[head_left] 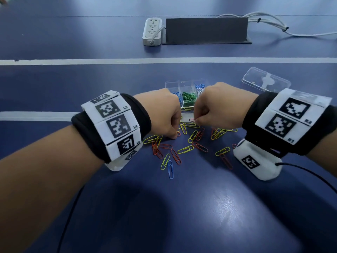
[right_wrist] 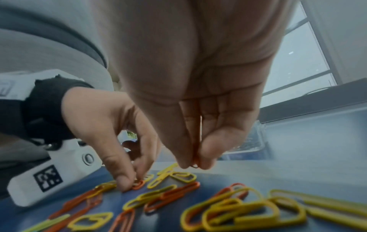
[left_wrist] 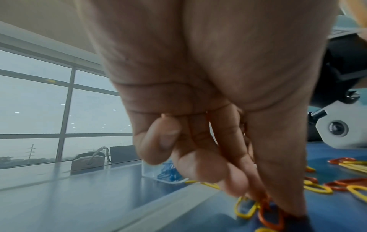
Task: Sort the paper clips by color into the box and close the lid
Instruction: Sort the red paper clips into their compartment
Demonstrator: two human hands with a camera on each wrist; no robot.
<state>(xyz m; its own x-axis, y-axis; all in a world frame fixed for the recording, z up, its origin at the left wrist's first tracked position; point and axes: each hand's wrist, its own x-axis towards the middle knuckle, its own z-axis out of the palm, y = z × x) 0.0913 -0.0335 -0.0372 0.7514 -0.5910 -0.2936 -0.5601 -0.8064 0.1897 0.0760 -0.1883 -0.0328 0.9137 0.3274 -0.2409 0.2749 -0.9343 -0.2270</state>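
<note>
Blue table (head_left: 182,207), orange clip (right_wrist: 195,165) between right fingers (right_wrist: 206,150)

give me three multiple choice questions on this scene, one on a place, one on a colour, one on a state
1. Where is the flat clear plastic lid?
A. on the blue table, right of the clear compartment box
B. snapped onto the box
C. in the left hand

2. What colour are the paper clips in the box's middle compartment?
A. orange
B. green
C. yellow

3. What is the right hand doing?
A. lying flat and open
B. gripping the white power strip
C. pinching an orange paper clip with its fingers

Key: 1 A, the lid lies apart from the clear compartment box; 2 B, green clips fill the middle cell; 3 C, the right wrist view shows an orange paper clip between thumb and finger.
</note>
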